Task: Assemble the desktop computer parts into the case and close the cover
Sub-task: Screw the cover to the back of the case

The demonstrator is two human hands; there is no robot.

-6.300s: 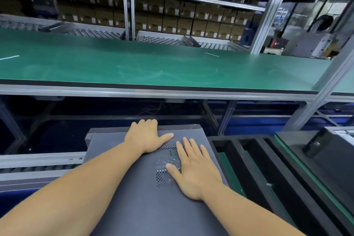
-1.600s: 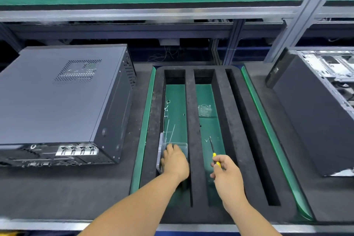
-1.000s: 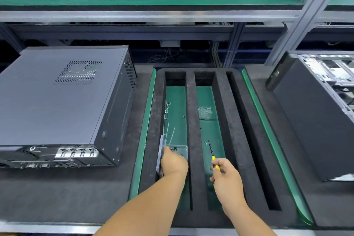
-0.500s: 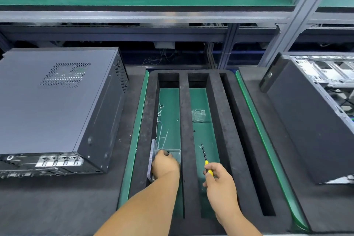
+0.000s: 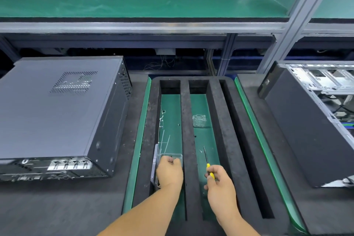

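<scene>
Black foam is framing the action: the foam tray (image 5: 216, 113) with its long slots is sitting on the bench, and it is our landmark. Left of the tray, the closed computer case (image 5: 57, 113) is lying flat with its cover on and its vent grille facing up; six seconds back both palms were pressing flat on that cover, so the closing looks done and the work is shifting to fastening. Now the left hand (image 5: 169, 171) is dipping into the small clear plastic box (image 5: 168, 159) at the near end of the tray's leftmost green slot, fingers curled down inside it, and I cannot tell whether they are pinching anything yet. In the next slot over, the right hand (image 5: 220, 182) is gripping the yellow-handled screwdriver (image 5: 207, 163), its dark shaft pointing away up the slot. Over the last second or so both hands are barely moving, so this reads as fishing for a screw. Further up the same slot a small clear bag (image 5: 199, 120) is lying untouched. Right of the tray, a second case (image 5: 314, 119) is standing open, metal bays showing. Likely next: carrying screw and driver over to the closed case.
</scene>
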